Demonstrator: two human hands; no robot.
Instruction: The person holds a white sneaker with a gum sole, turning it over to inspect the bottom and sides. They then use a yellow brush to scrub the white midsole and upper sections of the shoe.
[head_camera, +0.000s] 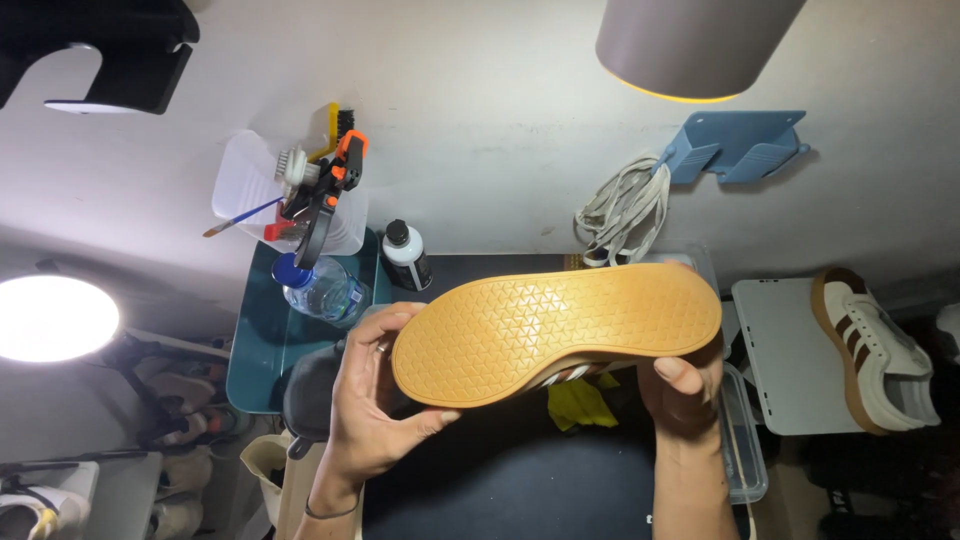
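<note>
Head view, looking down over a dark work mat (520, 480): at the far left a round lamp (52, 318) glares white, and beyond it a clear tub (240, 180) stands against the wall with brushes and an orange-and-black clamp (335, 175) poking out of it. Just below the tub a water bottle (322, 288) with a blue cap lies on a teal tray (255, 340), and a small dark bottle (406, 257) with a white label stands near the tray's right edge.

The left hand (372, 400) grips the toe end of a shoe (560, 330), thumb curled under and fingers wrapped over the edge. That shoe is held up in mid-air above the mat, turned sole-up, so the tan patterned rubber faces the camera (the upper is mostly hidden, only a sliver of stripes shows beneath). The right hand (685, 385) clasps the heel end from below, thumb pressed against the side.

A bundle of pale laces (622, 212) hangs on the wall behind, next to a blue wall bracket (735, 145). A yellow cloth (580, 402) lies on the mat under the shoe. At the far right a second shoe (875, 345), cream with brown stripes, rests on a grey board (785, 350).
</note>
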